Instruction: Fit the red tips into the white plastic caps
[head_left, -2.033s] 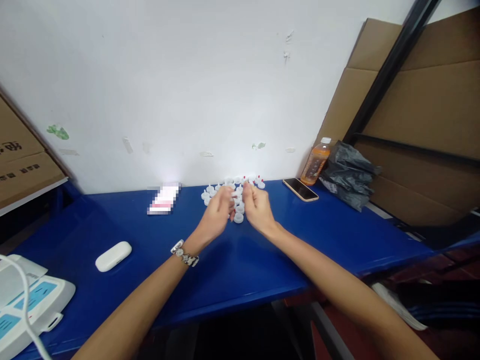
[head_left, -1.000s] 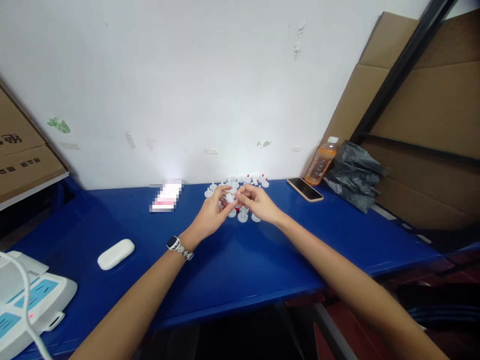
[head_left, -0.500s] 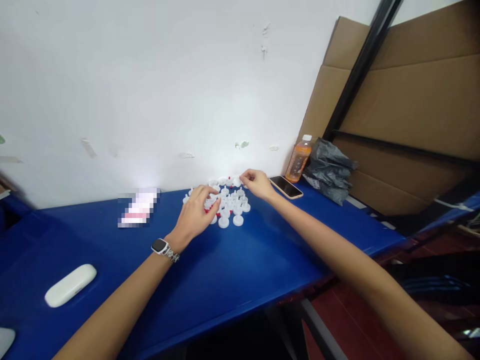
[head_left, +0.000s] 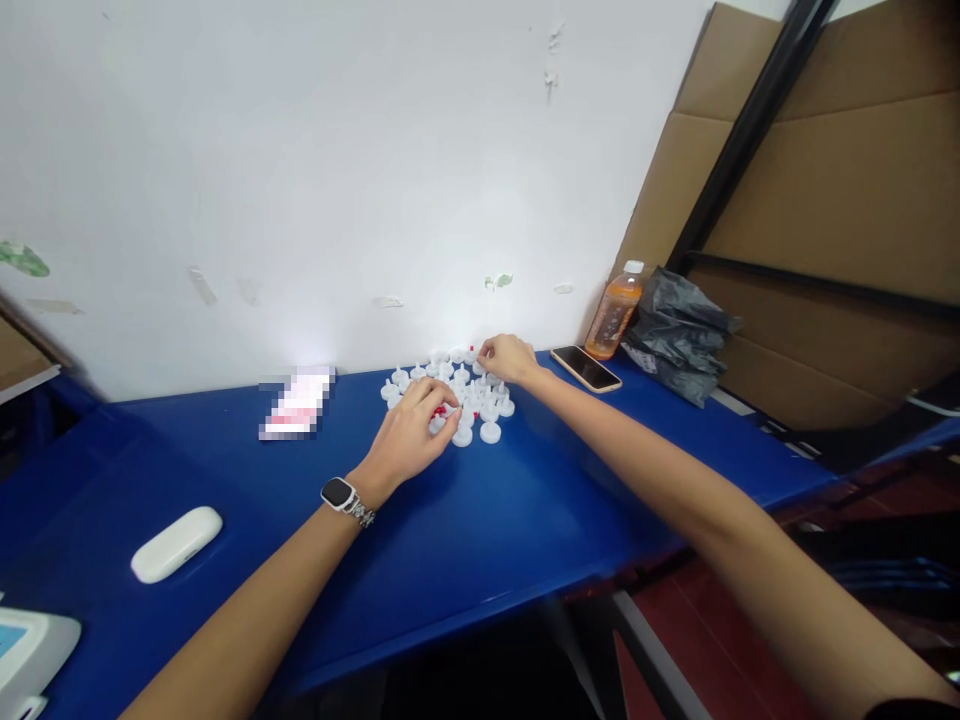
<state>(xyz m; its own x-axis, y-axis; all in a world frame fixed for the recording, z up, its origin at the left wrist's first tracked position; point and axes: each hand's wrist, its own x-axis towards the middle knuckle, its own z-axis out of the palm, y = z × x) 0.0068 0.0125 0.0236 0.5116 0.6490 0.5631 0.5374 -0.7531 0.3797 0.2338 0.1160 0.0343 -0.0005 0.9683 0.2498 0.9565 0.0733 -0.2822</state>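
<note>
Many small white round caps with upright stems (head_left: 490, 432) stand in a cluster on the blue table, close to the wall. My left hand (head_left: 412, 425) reaches over the front left of the cluster, its thumb and forefinger tips brought together; what lies between them is too small to make out. Several small red pieces (head_left: 439, 411) show under its palm, among the caps. At the back right of the cluster my right hand (head_left: 507, 358) is closed in a pinch, knuckles up. Whatever it pinches is hidden behind its fingers. One red tip (head_left: 472, 348) shows just left of it.
A phone (head_left: 586, 369), an orange drink bottle (head_left: 615, 310) and a dark plastic bag (head_left: 679, 335) are right of the caps. On the left lie a pixelated packet (head_left: 300, 402), a white oblong case (head_left: 177, 545) and a white device (head_left: 37, 650). The wall (head_left: 337, 200) borders the blue table (head_left: 480, 540).
The view has shifted slightly left, bringing the white device further into sight. My left thumb and forefinger have drawn closer together. My right hand stays pinched at the cluster's back right.
</note>
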